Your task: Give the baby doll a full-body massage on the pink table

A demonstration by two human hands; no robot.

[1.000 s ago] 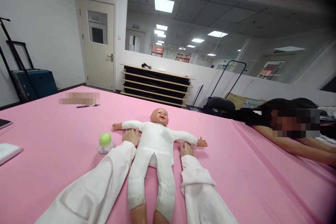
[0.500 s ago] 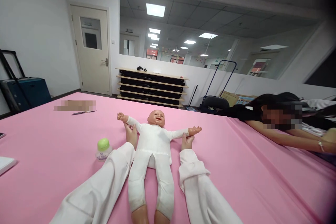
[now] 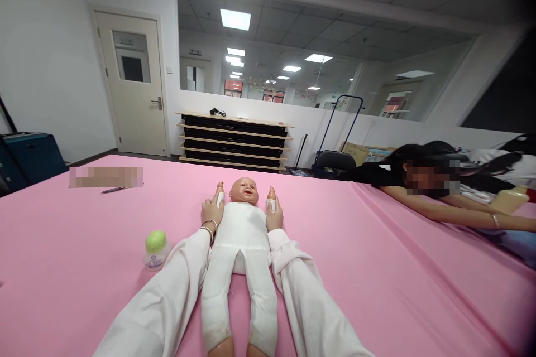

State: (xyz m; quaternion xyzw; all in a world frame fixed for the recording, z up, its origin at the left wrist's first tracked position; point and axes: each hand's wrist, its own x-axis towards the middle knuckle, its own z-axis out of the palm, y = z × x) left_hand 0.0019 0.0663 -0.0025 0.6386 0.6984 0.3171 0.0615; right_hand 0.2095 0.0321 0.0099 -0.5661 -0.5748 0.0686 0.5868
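Note:
A baby doll with a white cloth body lies on its back on a pink-covered table, its head away from me. My left hand is closed round the doll's arm on the left, near the wrist. Round the arm on the right, my right hand is closed in the same way. Both doll arms are bent upward, and the doll's hands stick up beside its head. Left of my left forearm stands a small clear jar with a green lid.
A pen lies at the far left, by a blurred-out patch. At the right, a person leans on the table with arms stretched out. Behind the table are a stack of shelf boards, a chair and a blue suitcase.
The doll's arms have swung from stretched out sideways to pointing up beside its head. My hands have moved inward with them. The view has turned slightly right.

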